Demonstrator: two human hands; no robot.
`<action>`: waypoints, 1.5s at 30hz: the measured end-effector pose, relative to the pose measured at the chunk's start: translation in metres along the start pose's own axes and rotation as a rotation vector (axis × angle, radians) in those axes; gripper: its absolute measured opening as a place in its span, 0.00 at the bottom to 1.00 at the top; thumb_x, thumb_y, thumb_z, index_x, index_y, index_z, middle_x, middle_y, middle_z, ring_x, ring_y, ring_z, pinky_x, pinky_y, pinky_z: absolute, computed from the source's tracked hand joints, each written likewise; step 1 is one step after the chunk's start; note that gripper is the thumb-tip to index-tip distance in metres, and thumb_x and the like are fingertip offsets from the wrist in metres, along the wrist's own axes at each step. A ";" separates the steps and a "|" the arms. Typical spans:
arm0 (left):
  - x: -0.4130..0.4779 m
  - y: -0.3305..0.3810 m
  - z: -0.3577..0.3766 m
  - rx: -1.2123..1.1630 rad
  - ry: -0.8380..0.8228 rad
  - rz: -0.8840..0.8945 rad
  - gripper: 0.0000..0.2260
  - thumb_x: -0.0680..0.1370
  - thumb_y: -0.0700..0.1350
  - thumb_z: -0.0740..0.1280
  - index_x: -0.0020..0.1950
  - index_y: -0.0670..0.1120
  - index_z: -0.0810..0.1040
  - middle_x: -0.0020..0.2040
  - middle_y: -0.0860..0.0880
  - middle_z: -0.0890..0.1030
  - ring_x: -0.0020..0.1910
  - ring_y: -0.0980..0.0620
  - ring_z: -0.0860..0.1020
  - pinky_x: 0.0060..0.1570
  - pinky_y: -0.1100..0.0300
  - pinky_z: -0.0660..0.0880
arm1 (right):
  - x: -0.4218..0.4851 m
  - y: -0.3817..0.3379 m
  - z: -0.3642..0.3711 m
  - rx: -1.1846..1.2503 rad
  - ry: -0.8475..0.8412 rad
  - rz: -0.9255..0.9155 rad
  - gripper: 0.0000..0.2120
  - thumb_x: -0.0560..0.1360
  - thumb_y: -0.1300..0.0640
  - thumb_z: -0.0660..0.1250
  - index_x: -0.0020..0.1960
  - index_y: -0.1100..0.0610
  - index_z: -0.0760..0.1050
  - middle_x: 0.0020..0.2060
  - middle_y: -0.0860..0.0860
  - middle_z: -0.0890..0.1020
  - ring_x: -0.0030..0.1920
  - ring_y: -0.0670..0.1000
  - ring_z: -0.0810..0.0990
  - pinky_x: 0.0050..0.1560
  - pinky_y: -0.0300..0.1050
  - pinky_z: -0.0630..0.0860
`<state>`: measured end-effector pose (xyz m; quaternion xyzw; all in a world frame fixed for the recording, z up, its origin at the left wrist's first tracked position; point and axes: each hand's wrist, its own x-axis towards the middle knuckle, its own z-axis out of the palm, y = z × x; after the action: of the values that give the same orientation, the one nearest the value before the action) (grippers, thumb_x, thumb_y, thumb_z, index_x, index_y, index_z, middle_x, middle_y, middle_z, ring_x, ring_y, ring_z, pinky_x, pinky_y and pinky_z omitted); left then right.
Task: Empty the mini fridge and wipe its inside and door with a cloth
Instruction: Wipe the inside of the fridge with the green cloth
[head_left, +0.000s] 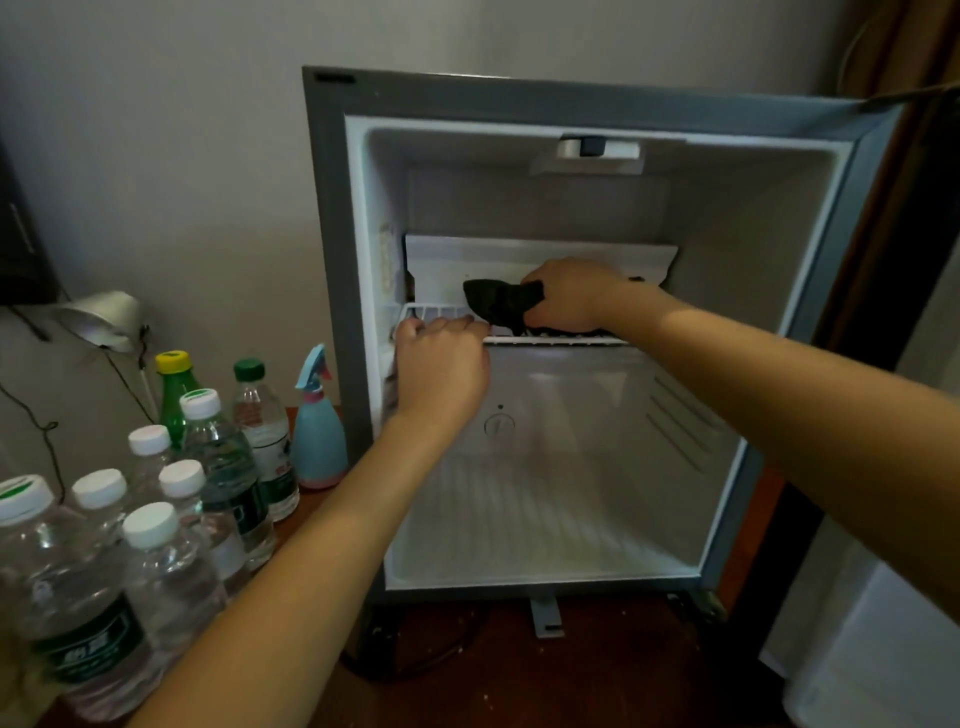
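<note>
We're looking straight into the mini fridge (332, 260), door swung out of the way, its white cavity filling the view from centre toward 2 o'clock. At 12 o'clock inside that cavity our right hand (576, 296) has its fingers curled round a dark cloth (501, 304), bunched up and pressed down onto the white wire shelf (550, 340) just under the small freezer box. Our left hand (441, 364) is at the shelf's 9 o'clock end, fingers hooked over its front rail and gripping it, knuckles toward us. Both forearms reach in from 5 and 7 o'clock. Outside the fridge, at 9 o'clock, a blue spray bottle (318, 431) stands just beside the grey frame. Further out toward 8 o'clock there's a cluster of clear water bottles (228, 467) with white caps, one green bottle (174, 395) with a yellow cap behind them. A silver desk lamp (98, 317) hangs over them at 10 o'clock. Everything sits on a dark wooden surface (597, 675).
</note>
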<state>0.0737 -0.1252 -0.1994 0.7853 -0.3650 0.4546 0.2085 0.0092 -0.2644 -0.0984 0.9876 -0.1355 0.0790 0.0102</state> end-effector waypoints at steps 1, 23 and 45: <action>0.002 -0.002 0.002 0.005 -0.006 0.010 0.10 0.72 0.40 0.65 0.49 0.46 0.84 0.42 0.45 0.84 0.39 0.45 0.81 0.47 0.53 0.69 | 0.004 0.000 0.003 -0.017 0.031 0.014 0.18 0.76 0.39 0.56 0.37 0.51 0.74 0.38 0.53 0.80 0.39 0.54 0.78 0.46 0.47 0.76; 0.039 0.027 -0.008 0.062 -0.500 0.021 0.25 0.78 0.52 0.64 0.73 0.51 0.63 0.69 0.43 0.68 0.65 0.38 0.68 0.63 0.40 0.66 | -0.069 0.051 -0.026 -0.006 0.440 0.395 0.21 0.77 0.49 0.63 0.69 0.47 0.67 0.63 0.55 0.74 0.65 0.64 0.66 0.61 0.61 0.65; 0.037 0.024 0.008 0.114 -0.430 0.144 0.16 0.83 0.49 0.54 0.70 0.53 0.70 0.58 0.47 0.77 0.54 0.43 0.76 0.41 0.54 0.64 | -0.021 0.035 -0.015 0.038 -0.026 0.246 0.11 0.73 0.47 0.68 0.45 0.55 0.75 0.40 0.53 0.79 0.41 0.53 0.78 0.44 0.45 0.77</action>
<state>0.0717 -0.1599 -0.1713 0.8465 -0.4298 0.3104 0.0483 -0.0219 -0.2916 -0.0869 0.9644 -0.2542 0.0695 -0.0198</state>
